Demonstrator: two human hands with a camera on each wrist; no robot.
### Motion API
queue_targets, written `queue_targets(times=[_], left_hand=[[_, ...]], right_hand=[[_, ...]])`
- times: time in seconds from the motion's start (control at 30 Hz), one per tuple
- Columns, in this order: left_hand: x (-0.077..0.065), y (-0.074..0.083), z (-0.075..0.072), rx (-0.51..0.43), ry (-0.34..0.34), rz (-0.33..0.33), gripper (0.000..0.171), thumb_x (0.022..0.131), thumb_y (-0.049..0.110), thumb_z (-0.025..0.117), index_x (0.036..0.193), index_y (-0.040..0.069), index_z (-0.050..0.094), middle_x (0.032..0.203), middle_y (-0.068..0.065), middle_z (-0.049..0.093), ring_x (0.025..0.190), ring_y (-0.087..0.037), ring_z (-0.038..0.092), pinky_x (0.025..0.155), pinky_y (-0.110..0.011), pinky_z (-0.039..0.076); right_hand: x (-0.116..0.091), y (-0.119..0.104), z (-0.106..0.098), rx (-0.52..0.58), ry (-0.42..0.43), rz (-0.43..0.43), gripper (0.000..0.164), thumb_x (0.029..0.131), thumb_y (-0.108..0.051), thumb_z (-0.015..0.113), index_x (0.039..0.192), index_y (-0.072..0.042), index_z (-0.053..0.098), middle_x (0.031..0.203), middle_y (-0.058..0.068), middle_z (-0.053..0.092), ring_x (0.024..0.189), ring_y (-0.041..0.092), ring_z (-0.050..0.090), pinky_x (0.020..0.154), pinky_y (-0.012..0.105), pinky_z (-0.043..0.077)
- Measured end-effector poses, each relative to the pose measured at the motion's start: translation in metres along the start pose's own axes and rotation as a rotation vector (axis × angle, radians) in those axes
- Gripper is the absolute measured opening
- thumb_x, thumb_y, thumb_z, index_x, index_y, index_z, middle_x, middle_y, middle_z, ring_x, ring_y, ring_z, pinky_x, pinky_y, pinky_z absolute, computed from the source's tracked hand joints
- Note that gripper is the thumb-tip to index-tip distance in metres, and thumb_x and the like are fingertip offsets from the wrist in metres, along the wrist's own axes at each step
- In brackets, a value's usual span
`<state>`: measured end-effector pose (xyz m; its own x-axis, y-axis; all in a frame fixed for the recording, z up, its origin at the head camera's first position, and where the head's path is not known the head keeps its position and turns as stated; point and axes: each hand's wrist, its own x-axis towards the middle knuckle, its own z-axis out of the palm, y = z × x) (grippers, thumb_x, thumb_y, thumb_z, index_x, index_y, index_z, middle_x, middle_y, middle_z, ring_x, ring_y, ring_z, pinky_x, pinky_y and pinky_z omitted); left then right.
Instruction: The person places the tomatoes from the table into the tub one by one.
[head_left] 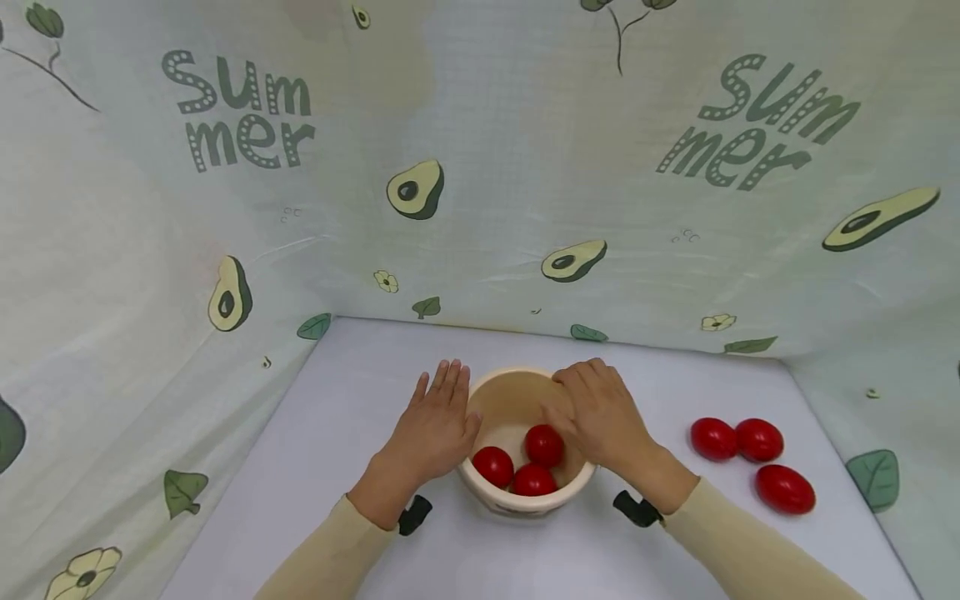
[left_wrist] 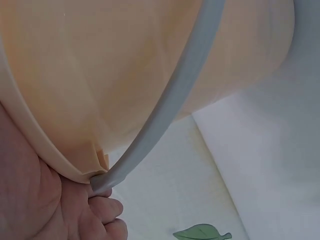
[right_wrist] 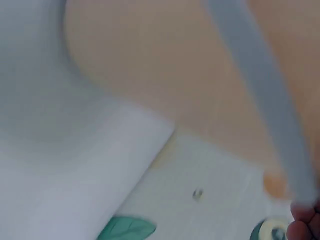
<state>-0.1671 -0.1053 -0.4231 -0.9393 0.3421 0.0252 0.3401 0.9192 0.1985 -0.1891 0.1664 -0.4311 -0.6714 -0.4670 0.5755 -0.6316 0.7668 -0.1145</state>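
Between my two hands, a cream bucket point(head_left: 519, 393) stands on the white table. Three shiny red egg-shaped things point(head_left: 534, 481) lie inside it. My left hand point(head_left: 435, 423) rests along the left rim, its fingers straight and pointing away from me; its palm touches the rim in the left wrist view. Over the right rim, my right hand point(head_left: 603, 410) bends its fingers, with the thumb reaching inside. A grey handle point(left_wrist: 167, 102) hangs down the bucket's outside, its end beside my left fingers. The right wrist view is blurred, with only fingertips point(right_wrist: 303, 227) at its edge.
On the table to the right lie three more red egg-shaped things point(head_left: 759, 440), two of them side by side. A pale cloth point(head_left: 495, 133) printed with avocados, leaves and "summer" rises behind the table and along both sides.
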Motion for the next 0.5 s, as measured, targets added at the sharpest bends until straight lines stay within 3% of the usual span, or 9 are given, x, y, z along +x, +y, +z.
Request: queue_targets(times=[0.2, 0.3, 0.4, 0.5], left_hand=[[0.002, 0.005, 0.002, 0.051, 0.000, 0.014, 0.072, 0.112, 0.044, 0.041, 0.165, -0.002, 0.027, 0.173, -0.020, 0.025, 0.163, -0.036, 0.018, 0.132, -0.056, 0.015], [0.001, 0.005, 0.002, 0.040, 0.003, 0.012, 0.072, 0.112, 0.044, 0.042, 0.165, -0.003, 0.028, 0.173, -0.020, 0.025, 0.163, -0.036, 0.018, 0.132, -0.056, 0.016], [0.001, 0.004, 0.002, 0.018, 0.007, 0.012, 0.072, 0.112, 0.043, 0.043, 0.164, -0.003, 0.028, 0.173, -0.021, 0.026, 0.163, -0.036, 0.018, 0.132, -0.056, 0.016], [0.002, 0.003, 0.002, -0.003, 0.014, 0.010, 0.072, 0.111, 0.043, 0.044, 0.164, -0.004, 0.028, 0.172, -0.021, 0.026, 0.163, -0.037, 0.019, 0.131, -0.056, 0.016]], right_hand=[[-0.039, 0.062, -0.021, -0.091, 0.091, 0.100, 0.041, 0.086, -0.025, 0.080, 0.110, 0.006, 0.068, 0.101, 0.021, 0.071, 0.094, 0.040, 0.061, 0.079, 0.054, 0.052], [-0.067, 0.101, -0.034, -0.196, 0.085, 0.118, 0.047, 0.093, -0.034, 0.069, 0.109, 0.010, 0.069, 0.099, 0.027, 0.071, 0.094, 0.048, 0.062, 0.076, 0.060, 0.053], [-0.098, 0.138, -0.048, -0.312, -0.009, 0.152, 0.071, 0.102, -0.057, 0.047, 0.114, 0.011, 0.066, 0.105, 0.031, 0.069, 0.099, 0.052, 0.061, 0.078, 0.064, 0.052], [-0.125, 0.164, -0.060, -0.408, -0.164, 0.184, 0.076, 0.098, -0.062, 0.056, 0.117, 0.012, 0.061, 0.108, 0.033, 0.066, 0.103, 0.053, 0.058, 0.083, 0.066, 0.051]])
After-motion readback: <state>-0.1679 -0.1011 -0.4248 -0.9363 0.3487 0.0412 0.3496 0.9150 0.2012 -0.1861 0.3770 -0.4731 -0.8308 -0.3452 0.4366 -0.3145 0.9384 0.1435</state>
